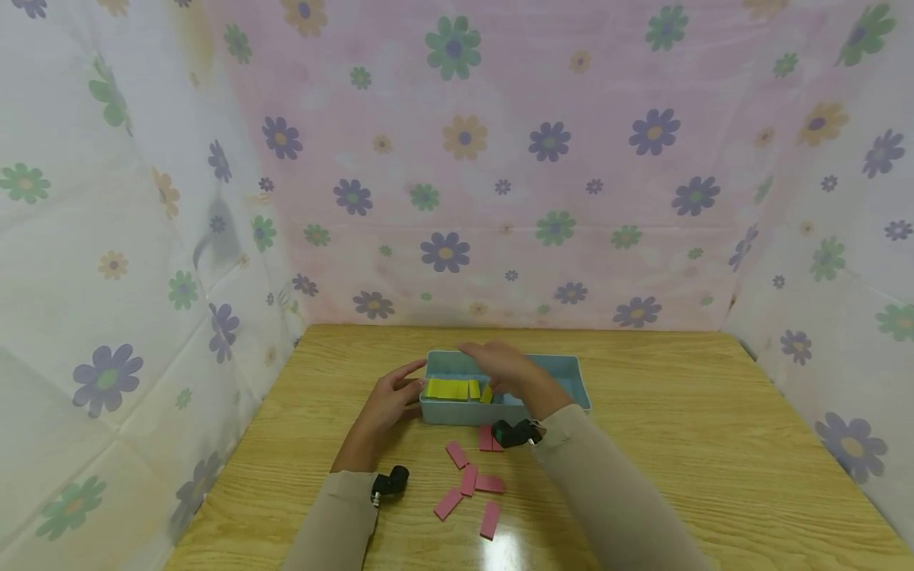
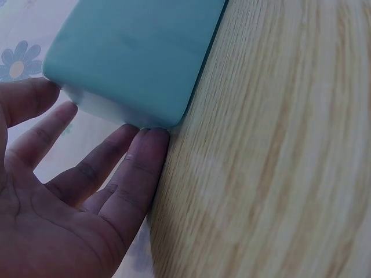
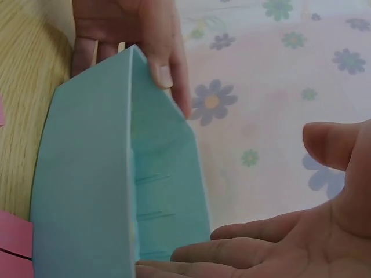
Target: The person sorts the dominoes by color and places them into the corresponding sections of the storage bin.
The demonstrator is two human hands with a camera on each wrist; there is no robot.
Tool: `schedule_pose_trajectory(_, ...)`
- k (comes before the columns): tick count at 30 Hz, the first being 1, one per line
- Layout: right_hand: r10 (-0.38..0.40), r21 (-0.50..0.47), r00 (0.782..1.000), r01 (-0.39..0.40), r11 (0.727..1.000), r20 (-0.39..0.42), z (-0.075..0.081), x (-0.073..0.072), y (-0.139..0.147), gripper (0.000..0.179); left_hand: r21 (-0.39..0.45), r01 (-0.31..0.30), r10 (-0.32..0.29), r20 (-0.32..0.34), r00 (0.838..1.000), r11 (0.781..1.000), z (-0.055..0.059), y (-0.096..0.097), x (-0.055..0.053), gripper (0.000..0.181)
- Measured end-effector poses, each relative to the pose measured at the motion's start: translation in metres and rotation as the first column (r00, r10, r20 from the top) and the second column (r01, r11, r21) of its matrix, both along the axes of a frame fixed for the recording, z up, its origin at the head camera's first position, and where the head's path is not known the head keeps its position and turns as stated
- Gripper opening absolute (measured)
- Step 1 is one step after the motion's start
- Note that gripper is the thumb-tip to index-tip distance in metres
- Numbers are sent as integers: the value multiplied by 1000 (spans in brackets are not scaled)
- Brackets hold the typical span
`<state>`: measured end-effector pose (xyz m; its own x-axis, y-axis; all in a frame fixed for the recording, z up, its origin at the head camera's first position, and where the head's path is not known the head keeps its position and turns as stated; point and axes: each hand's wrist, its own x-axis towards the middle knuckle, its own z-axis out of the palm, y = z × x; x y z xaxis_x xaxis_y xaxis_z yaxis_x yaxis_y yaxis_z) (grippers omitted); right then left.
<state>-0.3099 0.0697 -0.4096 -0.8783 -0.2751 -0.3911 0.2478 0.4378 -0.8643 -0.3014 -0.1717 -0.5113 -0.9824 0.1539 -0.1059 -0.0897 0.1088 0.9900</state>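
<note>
A light-blue plastic bin (image 1: 457,412) stands on the table, with a row of yellow tiles (image 1: 448,388) upright along its left part. At the right end of that row, one yellow tile (image 1: 487,394) leans at a slant. My right hand (image 1: 508,369) reaches into the bin beside this tile. In the right wrist view its fingers (image 3: 232,250) are extended past the rim, and the thumb stands well apart. The left hand (image 1: 389,400) has its fingertips at the bin's left end wall, thumb near the top edge; in the left wrist view those fingers (image 2: 130,174) are spread and mostly straight.
Several pink tiles (image 1: 468,480) lie scattered on the wooden table (image 1: 664,460) in front of the bin, two of them (image 1: 486,438) close to its front wall. A flowered cloth (image 1: 500,159) hangs behind the table and along both sides.
</note>
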Motion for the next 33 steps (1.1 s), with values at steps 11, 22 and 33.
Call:
schedule_pose_trajectory(11, 74, 103, 997, -72, 992, -13, -13, -7, -16, 96, 27, 23, -24, 4, 1000, 999, 0, 0, 1, 48)
schedule_pose_trajectory(22, 71, 140, 995, -62, 988, -64, -18, -6, -19, 104, 18, -8, 8, -6, 1000, 1000, 1, -2, -2, 46)
schedule_pose_trajectory(33, 101, 162, 993, -90, 983, -61, -20, -4, -16, 104, 24, 3, -3, 2, 1000, 1000, -1, 0, -2, 47)
